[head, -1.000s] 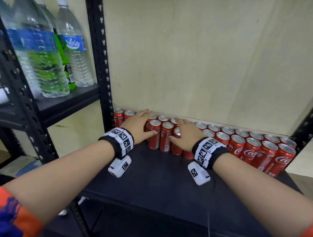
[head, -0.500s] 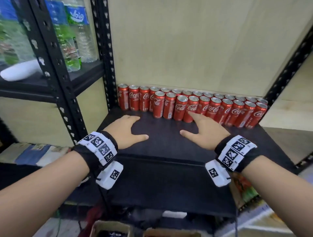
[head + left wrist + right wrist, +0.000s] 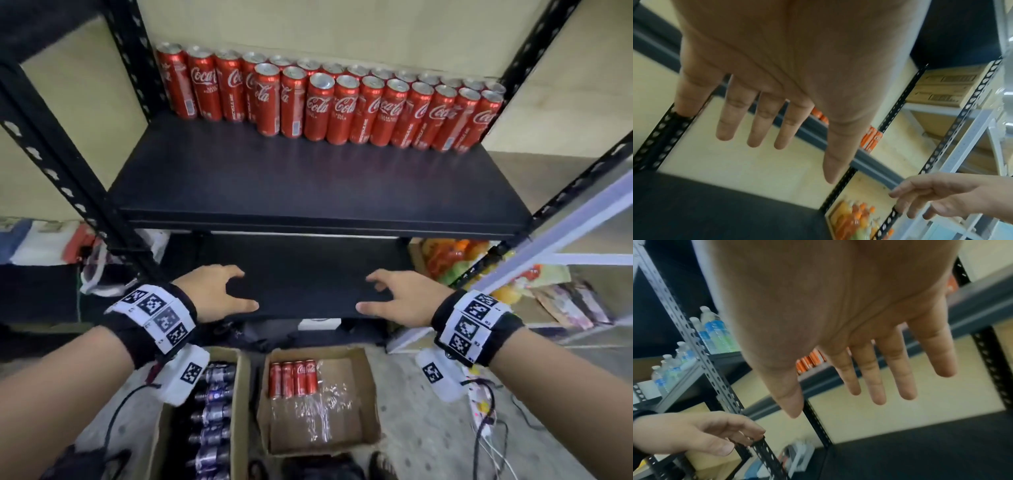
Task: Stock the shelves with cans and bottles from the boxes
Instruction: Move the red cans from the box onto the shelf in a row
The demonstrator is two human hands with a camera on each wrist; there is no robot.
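**Both hands empty above the boxes, cans lined up at the back of the shelf**

Far left on the floor, a cardboard box of dark bottles (image 3: 210, 411) sits partly under the person's left wrist, the bottles lying in a column with caps towards the box's left wall. Above it the left hand (image 3: 214, 291) hangs in the air in front of the lower shelf (image 3: 301, 274), fingers spread and loosely bent, holding nothing — the wrist view shows the palm bare and the fingers (image 3: 760, 123) straight.

Moving right, a second open box (image 3: 359, 394) stands on the floor just beside the first; four red cans (image 3: 293, 378) lie side by side in its back-left corner, and crumpled clear plastic wrap (image 3: 318, 407) covers much of its floor.

Higher up, the upper shelf (image 3: 308, 185) carries the red cola cans (image 3: 342, 106) upright at its back, in two rows across most of the width — the front half of the board is bare.

Further right, the right hand (image 3: 404, 298) mirrors the left, fingers relaxed and apart, gripping nothing. Beyond it, bottles of orange and yellow drink (image 3: 445, 257) sit low behind the rack's right post, and white cables (image 3: 486, 421) trail across the floor.
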